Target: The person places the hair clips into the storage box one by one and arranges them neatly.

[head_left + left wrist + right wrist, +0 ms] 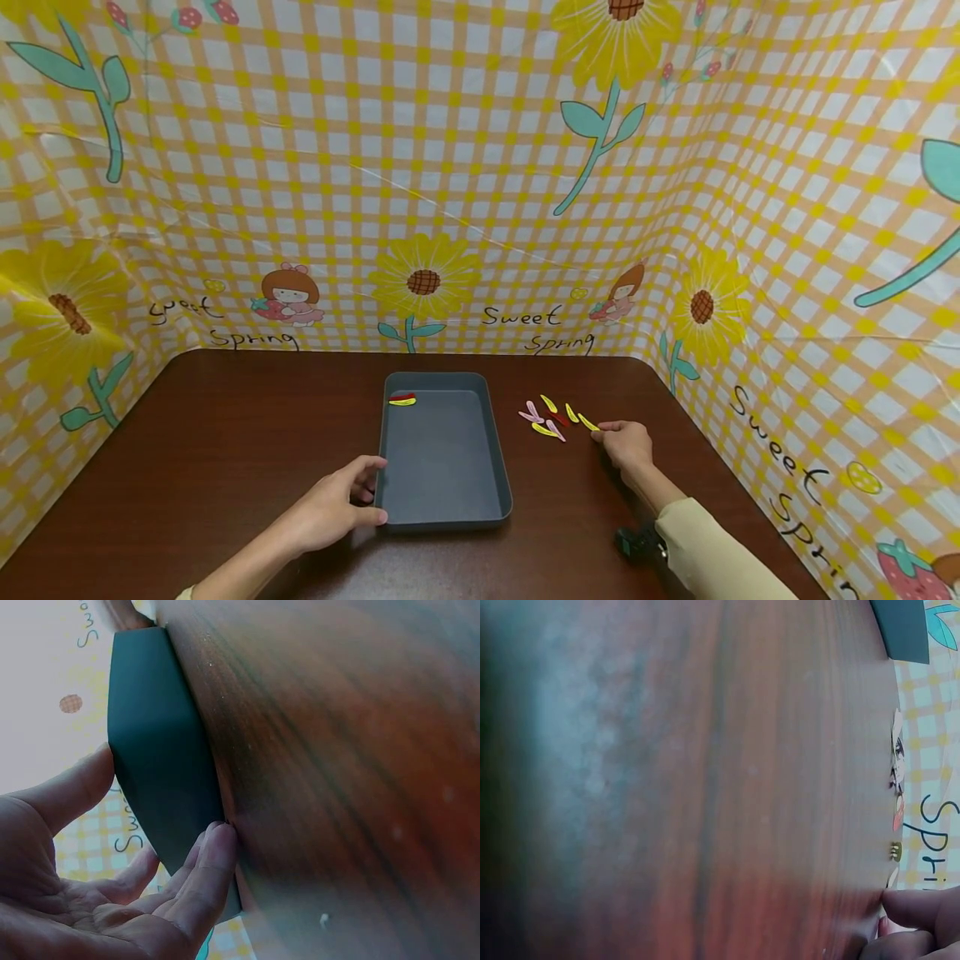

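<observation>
My left hand (337,500) holds the dark grey rectangular tray (506,475) at its left side, thumb by the near corner, fingers spread along the wall. In the left wrist view, bent fingers (217,847) touch the tray's outer wall (161,727). To the right of the tray, my right hand (626,444) pinches the near end of a yellow hair clip (587,422) lying at the table. Beside it lie several more hair clips: yellow (549,404), pink (556,431) and red (560,418). Inside the tray's far left corner rest a yellow clip (402,402) and a red one (397,397).
Everything stands on a dark brown wooden table (247,433). A checked sunflower cloth (450,167) rises behind it and along both sides. A small black device (637,543) sits by the right wrist, near the sleeve (705,542).
</observation>
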A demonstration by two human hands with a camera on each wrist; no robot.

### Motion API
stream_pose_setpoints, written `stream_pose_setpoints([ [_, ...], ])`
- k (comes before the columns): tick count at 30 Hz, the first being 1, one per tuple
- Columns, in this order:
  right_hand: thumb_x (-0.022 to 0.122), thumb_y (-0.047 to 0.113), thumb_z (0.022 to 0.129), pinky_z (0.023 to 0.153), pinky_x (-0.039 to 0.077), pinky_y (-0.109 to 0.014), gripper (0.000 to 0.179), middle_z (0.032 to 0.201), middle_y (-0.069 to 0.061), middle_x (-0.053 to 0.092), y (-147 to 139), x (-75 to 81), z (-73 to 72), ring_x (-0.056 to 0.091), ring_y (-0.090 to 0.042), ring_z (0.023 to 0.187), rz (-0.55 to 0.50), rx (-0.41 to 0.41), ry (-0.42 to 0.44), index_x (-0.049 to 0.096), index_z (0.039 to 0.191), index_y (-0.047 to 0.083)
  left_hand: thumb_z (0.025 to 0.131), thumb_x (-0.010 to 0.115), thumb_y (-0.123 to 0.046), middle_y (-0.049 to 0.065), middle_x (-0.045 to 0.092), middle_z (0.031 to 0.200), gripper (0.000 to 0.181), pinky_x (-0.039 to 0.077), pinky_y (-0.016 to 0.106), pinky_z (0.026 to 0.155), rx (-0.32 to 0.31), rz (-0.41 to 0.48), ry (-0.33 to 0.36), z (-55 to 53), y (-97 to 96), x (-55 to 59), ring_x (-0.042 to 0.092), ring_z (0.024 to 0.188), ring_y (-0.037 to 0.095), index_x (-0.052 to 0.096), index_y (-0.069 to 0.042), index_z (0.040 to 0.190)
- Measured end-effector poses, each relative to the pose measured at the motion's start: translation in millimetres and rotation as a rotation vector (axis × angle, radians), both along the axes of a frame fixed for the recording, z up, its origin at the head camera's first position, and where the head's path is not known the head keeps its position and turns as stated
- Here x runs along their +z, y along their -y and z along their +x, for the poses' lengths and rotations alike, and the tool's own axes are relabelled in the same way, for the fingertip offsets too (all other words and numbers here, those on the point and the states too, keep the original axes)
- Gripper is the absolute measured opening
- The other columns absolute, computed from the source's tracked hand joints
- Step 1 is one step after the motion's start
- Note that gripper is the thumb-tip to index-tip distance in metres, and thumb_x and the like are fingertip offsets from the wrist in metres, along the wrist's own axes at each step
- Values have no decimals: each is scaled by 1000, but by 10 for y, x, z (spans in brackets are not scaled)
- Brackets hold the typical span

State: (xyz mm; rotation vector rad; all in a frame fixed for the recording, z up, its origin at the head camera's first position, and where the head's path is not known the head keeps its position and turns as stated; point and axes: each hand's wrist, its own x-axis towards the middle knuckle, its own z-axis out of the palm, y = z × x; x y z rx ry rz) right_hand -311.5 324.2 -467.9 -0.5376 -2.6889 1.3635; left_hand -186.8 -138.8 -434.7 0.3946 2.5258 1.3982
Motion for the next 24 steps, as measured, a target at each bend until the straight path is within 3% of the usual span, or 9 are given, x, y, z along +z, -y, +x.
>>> stream_pose_setpoints([
  [9, 70, 12, 90, 46, 37, -27, 29, 68, 0, 57, 6, -10, 0, 40, -10, 46, 14, 0, -10, 70, 113, -5, 84, 82, -20, 8, 59, 115, 64, 48, 43, 85, 0, 2, 8, 10, 1, 3, 58, 104, 23, 51, -7, 139],
  [16, 68, 11, 91, 45, 37, -27, 28, 53, 6, 47, 16, -6, -17, 39, -9, 43, 18, -7, -6, 70, 113, -5, 84, 81, -20, 8, 59, 115, 65, 48, 43, 86, 2, -1, 10, -1, 10, -15, 58, 105, 22, 51, -8, 140],
  [24, 65, 9, 91, 45, 36, -27, 27, 57, 3, 48, 27, 7, 12, 40, -9, 43, 18, 10, -8, 69, 112, -8, 82, 83, -17, 9, 60, 116, 65, 49, 42, 84, 1, 15, -12, 3, 4, -11, 59, 104, 23, 51, -6, 139],
])
